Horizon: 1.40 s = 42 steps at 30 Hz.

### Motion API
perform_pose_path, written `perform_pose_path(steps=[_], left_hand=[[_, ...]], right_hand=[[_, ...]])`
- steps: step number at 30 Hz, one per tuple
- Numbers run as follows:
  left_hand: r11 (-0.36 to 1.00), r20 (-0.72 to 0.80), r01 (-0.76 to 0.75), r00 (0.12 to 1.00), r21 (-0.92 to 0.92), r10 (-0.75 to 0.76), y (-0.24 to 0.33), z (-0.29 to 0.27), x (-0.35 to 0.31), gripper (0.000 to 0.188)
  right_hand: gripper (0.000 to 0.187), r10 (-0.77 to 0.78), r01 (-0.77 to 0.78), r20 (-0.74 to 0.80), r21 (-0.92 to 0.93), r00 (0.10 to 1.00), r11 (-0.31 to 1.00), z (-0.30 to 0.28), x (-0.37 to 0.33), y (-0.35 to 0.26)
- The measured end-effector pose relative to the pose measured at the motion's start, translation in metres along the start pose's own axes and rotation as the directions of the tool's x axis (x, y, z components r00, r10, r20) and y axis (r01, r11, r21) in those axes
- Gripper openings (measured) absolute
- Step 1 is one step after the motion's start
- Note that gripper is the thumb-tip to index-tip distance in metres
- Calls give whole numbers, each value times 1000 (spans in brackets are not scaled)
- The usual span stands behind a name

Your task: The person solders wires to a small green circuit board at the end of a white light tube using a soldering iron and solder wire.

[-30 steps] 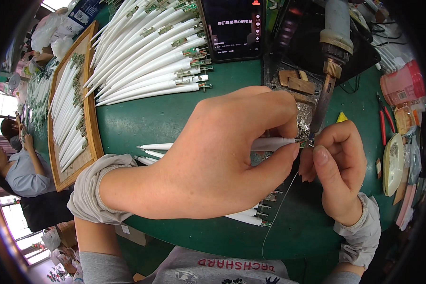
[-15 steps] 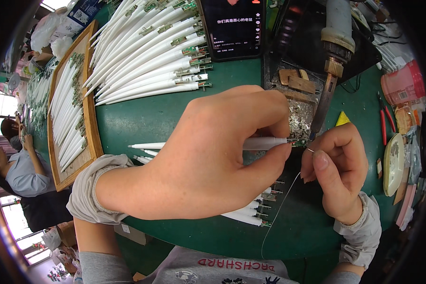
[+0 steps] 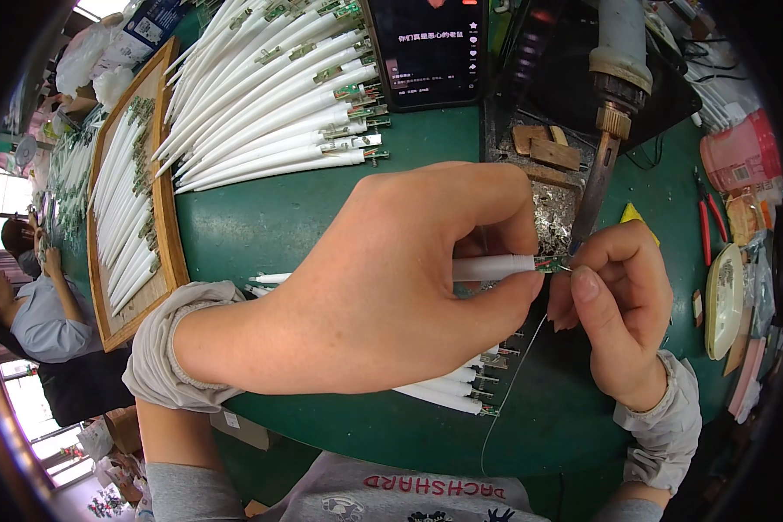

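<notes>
My left hand (image 3: 391,287) is closed around a white pen-shaped tube (image 3: 496,267), thumb and fingers pinching it near its right end. A small green circuit board (image 3: 548,263) sticks out of that end, right by the tip of the soldering iron (image 3: 593,200), which stands fixed and points down. Between thumb and forefinger my right hand (image 3: 618,304) pinches a thin solder wire (image 3: 522,358), whose short end reaches the board. The wire's tail hangs in a curve toward the table's front edge. Whether the iron's tip touches the board I cannot tell.
Many white tubes with boards (image 3: 296,96) lie fanned at the back left, beside a wooden tray (image 3: 176,252) of more. More tubes (image 3: 452,387) lie under my left hand. A phone (image 3: 426,52) stands behind. Red pliers (image 3: 709,217) and a pale dish (image 3: 724,300) are at right. Another person (image 3: 48,304) sits far left.
My left hand has shifted slightly right, bringing the tube's board closer to the iron's tip. The solder wire's end now meets the board. My right hand has moved slightly left and up.
</notes>
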<state>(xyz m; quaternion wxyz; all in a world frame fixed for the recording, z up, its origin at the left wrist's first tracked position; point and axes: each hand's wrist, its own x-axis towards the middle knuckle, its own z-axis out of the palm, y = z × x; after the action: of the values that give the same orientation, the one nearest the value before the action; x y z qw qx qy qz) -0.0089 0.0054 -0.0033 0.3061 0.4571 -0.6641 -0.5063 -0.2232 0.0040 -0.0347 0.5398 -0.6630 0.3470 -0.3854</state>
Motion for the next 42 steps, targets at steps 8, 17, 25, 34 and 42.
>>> perform_pose_path(steps=[8,17,25,34,42], left_hand=[[998,8,29,1000,-62,-28,0,-2,2,10],[996,-5,-17,1000,-86,16,0,-1,2,10],[988,5,84,996,-133,-84,-1,-5,2,9],[958,-43,-164,983,234,179,-6,1,-4,13],[830,85,-249,967,499,239,-29,5,-11,17]], right_hand=[[13,-25,25,10,39,1000,999,-1,0,2],[14,-56,56,-5,88,998,995,2,0,3],[14,-67,66,10,71,998,995,-1,1,6],[16,51,-46,-25,145,998,988,-4,3,10],[14,67,-67,3,172,998,983,-3,3,13]])
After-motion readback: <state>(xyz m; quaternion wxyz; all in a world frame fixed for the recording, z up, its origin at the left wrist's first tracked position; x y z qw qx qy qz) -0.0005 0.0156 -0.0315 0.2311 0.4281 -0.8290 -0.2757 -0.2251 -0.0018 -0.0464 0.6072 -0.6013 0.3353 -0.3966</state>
